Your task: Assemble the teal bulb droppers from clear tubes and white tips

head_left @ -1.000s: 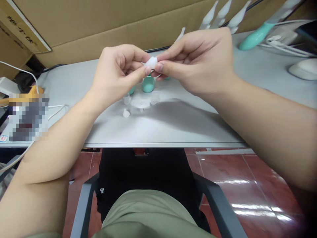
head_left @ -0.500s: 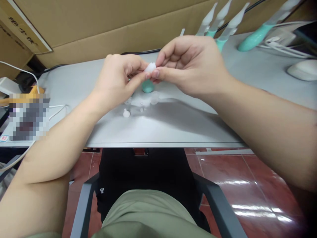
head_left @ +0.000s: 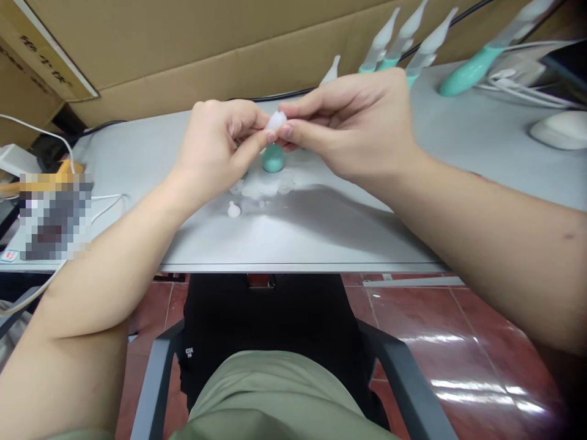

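Between my two hands is a small white translucent plastic piece [head_left: 277, 120], held above the table. My left hand [head_left: 227, 131] pinches it from the left with thumb and fingers. From the right, my right hand [head_left: 348, 119] closes its thumb and index finger on the same piece. A teal rounded bulb [head_left: 274, 159] shows just below my fingertips; whether it joins the white piece is hidden. Closer to me on the table lie a small white stemmed part [head_left: 233, 209] and several clear small parts [head_left: 287, 185].
Teal bulbs with white pointed nozzles [head_left: 419, 55] stand at the back right, another bulb [head_left: 472, 70] leaning beside cables. A white mouse [head_left: 560, 129] sits at the right. Cardboard [head_left: 183, 43] walls the back of the grey table [head_left: 321, 244]. A yellow object [head_left: 68, 171] is at left.
My right hand's fingers have shifted slightly on the white piece, and the hand has turned a little. More of a white nozzle tip now shows behind it. My left hand stays nearly still.
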The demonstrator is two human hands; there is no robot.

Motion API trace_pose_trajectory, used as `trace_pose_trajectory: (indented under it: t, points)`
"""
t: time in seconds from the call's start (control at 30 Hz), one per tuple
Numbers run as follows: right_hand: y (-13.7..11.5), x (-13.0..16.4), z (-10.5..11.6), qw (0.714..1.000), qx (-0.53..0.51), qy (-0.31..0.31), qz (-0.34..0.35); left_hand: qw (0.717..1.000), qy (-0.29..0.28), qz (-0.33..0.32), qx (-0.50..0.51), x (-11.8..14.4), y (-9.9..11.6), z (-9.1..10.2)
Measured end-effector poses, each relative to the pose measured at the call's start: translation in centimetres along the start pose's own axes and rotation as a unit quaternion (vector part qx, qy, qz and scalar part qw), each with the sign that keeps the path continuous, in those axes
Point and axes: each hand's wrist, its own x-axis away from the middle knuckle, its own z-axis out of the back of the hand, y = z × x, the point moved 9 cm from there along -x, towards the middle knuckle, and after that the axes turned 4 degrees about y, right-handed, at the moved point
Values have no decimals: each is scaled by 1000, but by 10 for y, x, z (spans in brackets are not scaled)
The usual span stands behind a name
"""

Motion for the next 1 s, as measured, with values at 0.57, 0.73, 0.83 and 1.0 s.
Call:
trace_pose_trajectory:
  t: [0.57, 0.73, 0.83, 1.0]
  points:
    - [0, -2, -9, 999, -17, -21, -21, 1000, 1, 22, -21, 0, -10, -1]
    - [8, -6, -16, 994, -46, -79, -65, 1000, -26, 14, 0, -1, -7, -4]
    - [4, -7, -13, 994, -72, -61, -62, 999, -26, -7, 30, -1, -1, -3]
    - [0, -9, -11, 993, -96, -46, -44, 1000, -13, -11, 18, 2, 4, 1]
